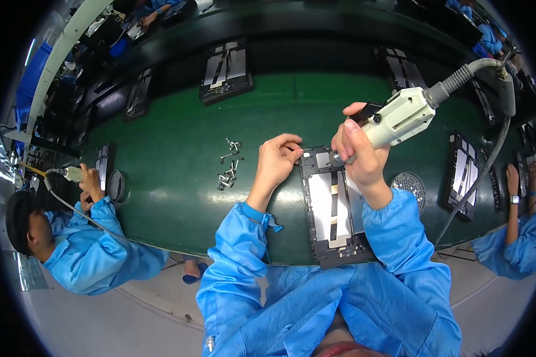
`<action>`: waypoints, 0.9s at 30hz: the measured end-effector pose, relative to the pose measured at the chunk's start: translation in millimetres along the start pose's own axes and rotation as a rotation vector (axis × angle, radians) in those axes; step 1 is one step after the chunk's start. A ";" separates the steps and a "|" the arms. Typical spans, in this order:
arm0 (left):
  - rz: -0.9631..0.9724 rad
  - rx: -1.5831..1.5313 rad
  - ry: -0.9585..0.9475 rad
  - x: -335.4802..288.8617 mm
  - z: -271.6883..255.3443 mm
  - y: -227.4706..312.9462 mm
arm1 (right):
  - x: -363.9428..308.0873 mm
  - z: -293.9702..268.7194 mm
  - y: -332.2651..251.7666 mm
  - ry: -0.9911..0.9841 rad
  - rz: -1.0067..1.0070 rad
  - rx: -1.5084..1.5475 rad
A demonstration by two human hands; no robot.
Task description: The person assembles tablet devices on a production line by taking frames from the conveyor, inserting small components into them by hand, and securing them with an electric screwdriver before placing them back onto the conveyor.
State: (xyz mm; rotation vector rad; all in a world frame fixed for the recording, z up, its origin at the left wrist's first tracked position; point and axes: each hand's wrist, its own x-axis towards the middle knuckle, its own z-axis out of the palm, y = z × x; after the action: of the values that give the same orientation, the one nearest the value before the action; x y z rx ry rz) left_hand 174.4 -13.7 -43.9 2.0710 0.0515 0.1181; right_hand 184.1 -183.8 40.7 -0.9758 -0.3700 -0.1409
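My right hand [361, 146] is wrapped round a pale electric screwdriver [404, 116], which slants down to the left. The screwdriver's metal tip [337, 157] is over the upper end of an opened tablet [323, 199] on the green bench, whose inner plates and dark strips are exposed. At the tablet's upper left corner, my left hand [276, 160] has its thumb and fingers pressed together against the edge. Whether a small part sits between them is hidden. Left of this hand lies a loose pile of small silvery parts [230, 166].
A round mesh-like dish [409, 189] stands beside my right forearm. Further opened tablets lie at the right [463, 172] and far side [226, 70]. The screwdriver's cable [488, 160] hangs on the right. A co-worker [83, 238] sits left; another's arm [512, 208] shows right.
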 end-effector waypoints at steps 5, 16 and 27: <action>-0.197 -0.498 -0.185 0.4 0.5 -22.1 | -0.4 -3.2 21.9 -0.052 -0.007 -0.016; -0.224 -0.618 -0.276 2.2 1.1 -30.3 | 2.5 5.9 77.0 -0.128 0.067 -0.049; -0.223 -0.613 -0.255 2.7 1.1 -26.3 | 1.5 1.6 90.9 -0.098 0.094 -0.140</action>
State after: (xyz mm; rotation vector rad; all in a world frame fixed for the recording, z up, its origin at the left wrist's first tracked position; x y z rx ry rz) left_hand 177.5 -1.8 -67.3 1.4425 0.0783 -0.2424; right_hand 210.6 -131.8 -29.0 -1.1394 -0.4077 -0.0341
